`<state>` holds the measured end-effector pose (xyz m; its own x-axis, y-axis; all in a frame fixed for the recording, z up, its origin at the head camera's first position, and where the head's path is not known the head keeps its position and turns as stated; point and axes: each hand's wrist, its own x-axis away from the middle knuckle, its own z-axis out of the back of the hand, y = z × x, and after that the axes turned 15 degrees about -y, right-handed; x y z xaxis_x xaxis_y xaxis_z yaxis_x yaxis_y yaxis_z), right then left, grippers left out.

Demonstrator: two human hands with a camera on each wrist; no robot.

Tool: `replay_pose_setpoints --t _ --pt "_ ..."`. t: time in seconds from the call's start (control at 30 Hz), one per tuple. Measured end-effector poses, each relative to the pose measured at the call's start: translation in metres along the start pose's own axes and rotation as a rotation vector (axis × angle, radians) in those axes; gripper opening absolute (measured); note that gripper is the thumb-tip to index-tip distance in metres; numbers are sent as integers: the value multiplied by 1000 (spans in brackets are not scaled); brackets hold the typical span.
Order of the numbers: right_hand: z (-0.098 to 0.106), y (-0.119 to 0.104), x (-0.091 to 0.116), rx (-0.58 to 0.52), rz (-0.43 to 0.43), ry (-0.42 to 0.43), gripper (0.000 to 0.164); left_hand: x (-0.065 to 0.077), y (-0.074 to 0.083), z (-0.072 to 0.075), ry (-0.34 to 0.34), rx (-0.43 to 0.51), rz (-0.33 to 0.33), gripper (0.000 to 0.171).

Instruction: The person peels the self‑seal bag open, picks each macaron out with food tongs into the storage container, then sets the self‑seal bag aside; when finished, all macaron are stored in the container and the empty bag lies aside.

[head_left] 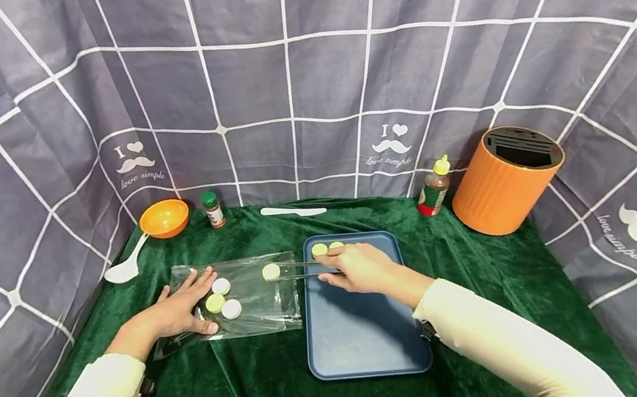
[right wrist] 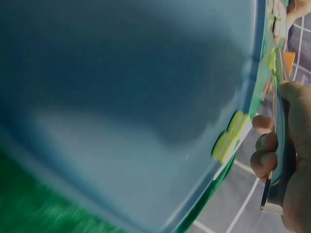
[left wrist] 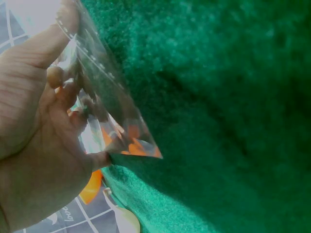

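My left hand rests with fingers spread on the left part of a clear plastic bag; its thumb lies at the bag's near side. Beside those fingers are two white discs and a yellow-green disc. In my right hand I grip slim metal tongs, which reach left past the tray's edge. Their tips are around another yellow-green disc over the bag's right part. Two more yellow-green discs sit in a corner of the blue tray, partly behind my right hand in the head view.
Along the back stand an orange bowl, a green-capped spice jar and a sauce bottle. A white spoon and white knife lie there too. An orange knife block stands at the right.
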<state>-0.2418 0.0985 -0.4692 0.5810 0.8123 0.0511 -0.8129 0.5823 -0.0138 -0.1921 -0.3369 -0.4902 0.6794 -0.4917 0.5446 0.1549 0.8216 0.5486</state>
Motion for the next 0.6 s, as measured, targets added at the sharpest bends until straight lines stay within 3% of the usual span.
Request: replay_pose_setpoints --t 0.3,0.6 --pt "7 29 40 -26 -21 63 32 2 2 -1 -7 3 5 125" --pt "10 59 81 -60 -123 95 35 5 6 0 0 13 -4 124"
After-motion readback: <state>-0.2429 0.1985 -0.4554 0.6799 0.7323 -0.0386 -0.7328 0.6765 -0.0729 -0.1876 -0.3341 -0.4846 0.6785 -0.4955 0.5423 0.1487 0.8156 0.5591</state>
